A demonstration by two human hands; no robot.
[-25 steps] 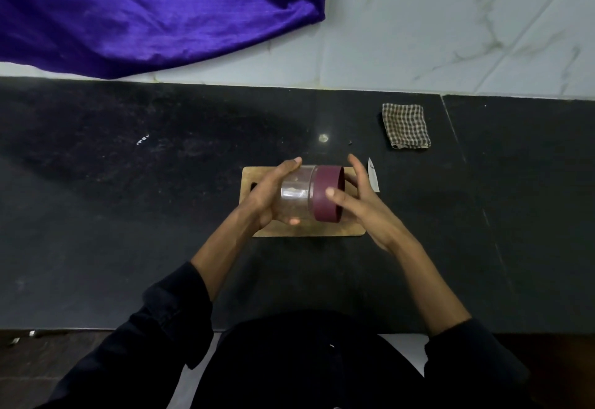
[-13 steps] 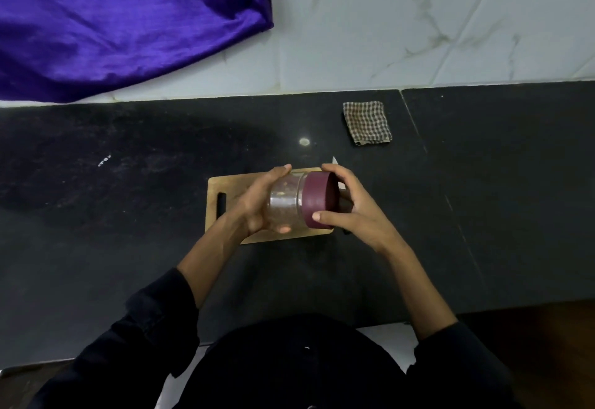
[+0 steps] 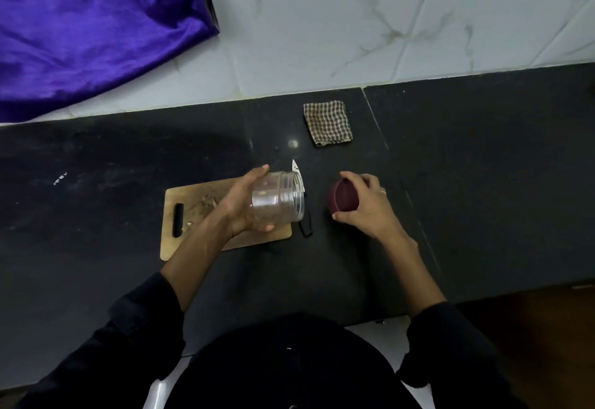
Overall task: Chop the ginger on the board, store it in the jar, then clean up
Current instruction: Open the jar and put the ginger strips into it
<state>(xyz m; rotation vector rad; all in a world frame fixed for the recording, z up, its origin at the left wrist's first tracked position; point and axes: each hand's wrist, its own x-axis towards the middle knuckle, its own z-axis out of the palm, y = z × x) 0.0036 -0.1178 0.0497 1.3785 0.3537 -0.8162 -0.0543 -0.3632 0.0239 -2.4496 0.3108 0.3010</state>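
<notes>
My left hand point(image 3: 238, 205) grips a clear plastic jar point(image 3: 278, 199), tipped on its side with the open mouth facing right, above the right end of the wooden cutting board point(image 3: 180, 241). Chopped ginger bits point(image 3: 203, 209) lie on the board near its handle slot. My right hand point(image 3: 363, 205) holds the maroon lid point(image 3: 341, 201) off the jar, over the black counter to the right. A knife lies beside the board's right edge; its white blade tip point(image 3: 295, 166) and dark handle point(image 3: 306, 225) show past the jar.
A folded checked cloth point(image 3: 328, 122) lies on the black counter point(image 3: 483, 183) behind the board. Purple fabric point(image 3: 90, 22) hangs over the white marble wall at the upper left. The counter's front edge runs just before my body.
The lid was on the jar with my right hand around it; now the lid is off and my right hand has carried it away to the right. The jar stays in my left hand.
</notes>
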